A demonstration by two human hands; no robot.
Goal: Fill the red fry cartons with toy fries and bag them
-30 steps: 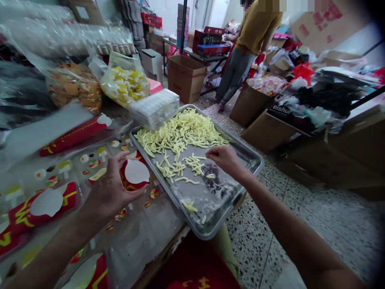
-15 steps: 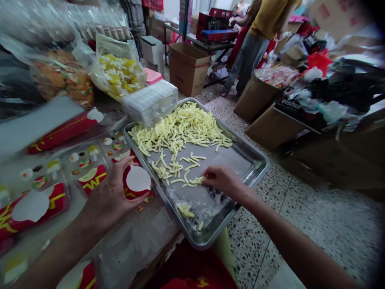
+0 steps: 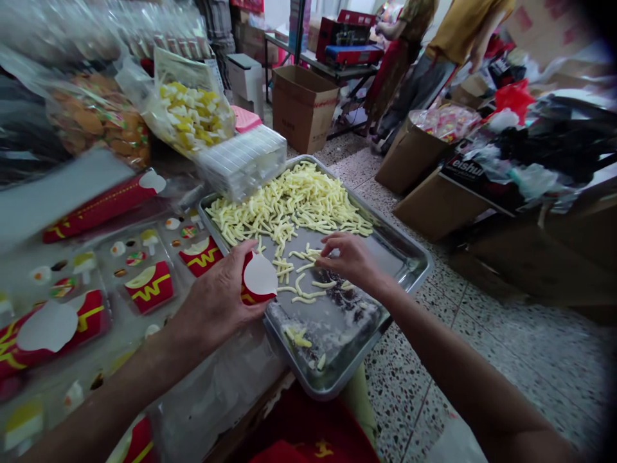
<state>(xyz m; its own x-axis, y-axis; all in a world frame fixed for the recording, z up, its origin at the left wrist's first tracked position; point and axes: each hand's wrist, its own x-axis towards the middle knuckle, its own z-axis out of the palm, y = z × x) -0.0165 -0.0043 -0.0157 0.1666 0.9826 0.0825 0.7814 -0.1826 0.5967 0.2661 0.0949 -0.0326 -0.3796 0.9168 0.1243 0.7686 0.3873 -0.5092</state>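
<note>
My left hand (image 3: 214, 292) grips a small red fries carton (image 3: 260, 278) with a white rounded panel, held at the left rim of a metal tray (image 3: 409, 273). Pale yellow fry-shaped sticks (image 3: 308, 199) are heaped at the tray's far end, with loose ones scattered toward the middle. Over these loose sticks, my right hand (image 3: 351, 257) has its thumb and fingers drawn together in a loose pinch. Whether a stick is between the fingertips is unclear. Left of the tray, more red cartons (image 3: 149, 287) with yellow marks lie in clear plastic packs beside small food-shaped pieces (image 3: 136, 258).
A stack of clear plastic boxes (image 3: 245, 157) overlaps the tray's far left corner. Behind it stand a bag of yellow-and-white pieces (image 3: 193, 119) and a bag of brown pieces (image 3: 101, 119). Cardboard boxes (image 3: 303, 106) stand on the speckled floor; two people (image 3: 434, 58) are beyond.
My left hand has brought the carton right, to the tray's rim. My right hand has moved slightly away from me, and some loose sticks have shifted. A second person shows more at the back.
</note>
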